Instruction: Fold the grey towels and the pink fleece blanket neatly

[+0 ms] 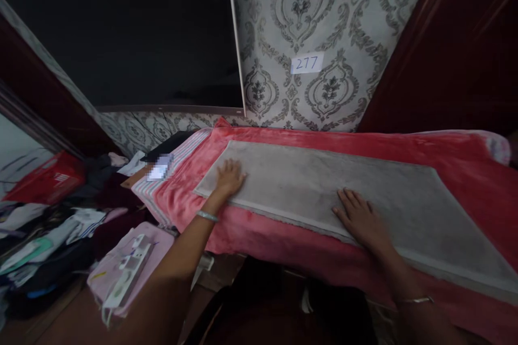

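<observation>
A long grey cloth (324, 194) lies spread flat on a red plush blanket (283, 143) that covers a table. My left hand (229, 178) rests palm down on the cloth's left end, fingers stretched out, with a bangle on the wrist. My right hand (360, 215) lies flat on the cloth near its front edge, fingers spread. Neither hand holds anything.
A striped pink cloth (178, 164) hangs over the table's left end. On the left stand a pile of clothes (52, 226), a red box (48, 178) and a power strip (129, 272) on a pink cover. Patterned wallpaper with a "277" label (306, 62) is behind.
</observation>
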`<state>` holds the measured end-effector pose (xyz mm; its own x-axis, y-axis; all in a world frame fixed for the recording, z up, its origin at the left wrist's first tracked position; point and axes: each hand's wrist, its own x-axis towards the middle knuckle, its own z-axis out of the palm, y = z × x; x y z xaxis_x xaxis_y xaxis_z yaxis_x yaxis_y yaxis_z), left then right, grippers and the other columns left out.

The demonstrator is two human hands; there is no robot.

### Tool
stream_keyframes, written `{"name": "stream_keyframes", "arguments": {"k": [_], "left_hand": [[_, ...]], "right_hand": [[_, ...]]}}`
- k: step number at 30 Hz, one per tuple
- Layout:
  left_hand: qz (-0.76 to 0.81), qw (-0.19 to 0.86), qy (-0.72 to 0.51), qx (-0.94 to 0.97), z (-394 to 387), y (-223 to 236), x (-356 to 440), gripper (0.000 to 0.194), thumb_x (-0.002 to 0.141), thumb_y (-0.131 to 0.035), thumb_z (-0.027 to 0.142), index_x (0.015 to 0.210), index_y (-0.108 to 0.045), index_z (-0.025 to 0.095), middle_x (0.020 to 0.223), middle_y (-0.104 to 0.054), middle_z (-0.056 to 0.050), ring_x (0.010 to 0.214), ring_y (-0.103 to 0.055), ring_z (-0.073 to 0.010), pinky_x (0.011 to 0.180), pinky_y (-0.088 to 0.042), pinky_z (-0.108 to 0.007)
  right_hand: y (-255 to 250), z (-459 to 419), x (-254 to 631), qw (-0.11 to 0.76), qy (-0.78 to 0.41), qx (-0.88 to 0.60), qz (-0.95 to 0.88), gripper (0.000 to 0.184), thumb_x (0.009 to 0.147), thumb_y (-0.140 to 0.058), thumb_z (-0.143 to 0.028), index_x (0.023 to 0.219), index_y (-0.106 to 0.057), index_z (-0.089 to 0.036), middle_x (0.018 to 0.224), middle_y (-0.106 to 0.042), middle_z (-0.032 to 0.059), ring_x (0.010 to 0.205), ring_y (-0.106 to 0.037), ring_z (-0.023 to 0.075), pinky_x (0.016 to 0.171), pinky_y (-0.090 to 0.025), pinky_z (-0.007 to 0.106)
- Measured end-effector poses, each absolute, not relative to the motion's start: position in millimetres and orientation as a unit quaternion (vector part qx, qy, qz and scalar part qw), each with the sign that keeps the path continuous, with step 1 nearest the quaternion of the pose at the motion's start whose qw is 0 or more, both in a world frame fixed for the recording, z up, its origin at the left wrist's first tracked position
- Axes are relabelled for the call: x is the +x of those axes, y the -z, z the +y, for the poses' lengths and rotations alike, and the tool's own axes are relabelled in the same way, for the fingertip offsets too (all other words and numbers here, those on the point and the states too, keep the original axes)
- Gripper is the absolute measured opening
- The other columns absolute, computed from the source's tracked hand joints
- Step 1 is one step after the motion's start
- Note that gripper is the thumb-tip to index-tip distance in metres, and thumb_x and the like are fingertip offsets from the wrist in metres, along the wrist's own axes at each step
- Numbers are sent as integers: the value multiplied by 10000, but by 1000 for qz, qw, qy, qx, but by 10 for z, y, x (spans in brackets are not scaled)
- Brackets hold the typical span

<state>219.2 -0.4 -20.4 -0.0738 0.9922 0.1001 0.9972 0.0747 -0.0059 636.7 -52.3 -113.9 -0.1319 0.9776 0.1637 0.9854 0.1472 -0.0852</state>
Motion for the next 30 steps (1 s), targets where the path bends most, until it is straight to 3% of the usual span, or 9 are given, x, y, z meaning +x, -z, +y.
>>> {"name": "stream_keyframes", "arguments": {"k": [3, 6, 11, 14, 18, 21, 25, 28, 30], "left_hand": [[-660, -2, 34, -750, 318, 182, 2461, 629, 1040, -316, 481, 1621, -313, 239, 1712, -216, -114, 1586, -163, -321, 1253, -155, -611], [-675, -13, 23, -737, 506, 247, 2512, 624, 1041, -310, 509, 1613, -337, 263, 1711, -234, -91, 1581, -171, -347, 1241, -161, -629], [-746, 26, 31, -664, 555, 357, 2090, 682, 1025, -270, 571, 1611, -353, 232, 1698, -264, -125, 1563, -201, -393, 1228, -206, -626], [-783, 39, 30, -620, 580, 307, 1751, 684, 1016, -294, 539, 1585, -396, 174, 1660, -332, -181, 1535, -261, -427, 1191, -243, -684], [-805, 64, 39, -588, 760, 164, 1671, 669, 1013, -326, 487, 1530, -456, 83, 1655, -305, -240, 1548, -191, -462, 1175, -210, -736], [-748, 56, 38, -661, 978, 76, 2085, 657, 1030, -319, 452, 1583, -372, 100, 1688, -228, -210, 1571, -181, -386, 1226, -206, -644], [-610, 2, 18, -792, 1243, 60, 2938, 641, 1043, -326, 475, 1615, -323, 187, 1697, -247, -139, 1581, -190, -303, 1261, -179, -576], [-543, 1, 32, -839, 1387, 168, 3414, 641, 1040, -342, 508, 1619, -319, 234, 1704, -239, -109, 1581, -197, -295, 1265, -175, -572], [-530, -1, 30, -848, 1447, 288, 3589, 641, 1039, -337, 524, 1617, -326, 246, 1702, -248, -103, 1577, -210, -301, 1258, -195, -581]], "right_hand": [[1058, -544, 6330, 80, 21, -657, -749, 698, 996, -268, -511, 1593, -399, -172, 1657, -341, 106, 1548, -265, 300, 1223, -275, 573], [983, -558, 6291, 65, 17, -663, -745, 688, 1006, -279, -499, 1598, -391, -164, 1667, -314, 98, 1552, -257, 290, 1231, -270, 557], [990, -570, 6268, 66, 7, -664, -745, 684, 1011, -296, -504, 1610, -369, -181, 1679, -280, 83, 1559, -241, 279, 1238, -261, 547], [1017, -565, 6309, 74, 1, -664, -744, 677, 1001, -335, -493, 1602, -387, -186, 1675, -287, 86, 1555, -250, 288, 1236, -264, 553], [859, -393, 6392, 89, -44, -644, -759, 587, 996, -388, -454, 1500, -549, -199, 1561, -494, 110, 1441, -462, 301, 1169, -389, 504], [576, -55, 6349, 132, -49, -633, -761, 513, 1019, -380, -374, 1423, -620, -167, 1393, -649, 137, 1275, -619, 281, 1108, -458, 427], [259, 534, 6116, 152, -5, -650, -744, 544, 1026, -429, -341, 1534, -486, -154, 1568, -474, 154, 1445, -454, 305, 1175, -380, 476], [248, 872, 5950, 130, -2, -678, -723, 602, 1054, -393, -402, 1615, -348, -189, 1668, -296, 149, 1534, -297, 312, 1201, -323, 533], [346, 1001, 5888, 111, 1, -673, -731, 607, 1063, -361, -447, 1624, -328, -220, 1686, -254, 137, 1551, -250, 319, 1205, -293, 567]]}}
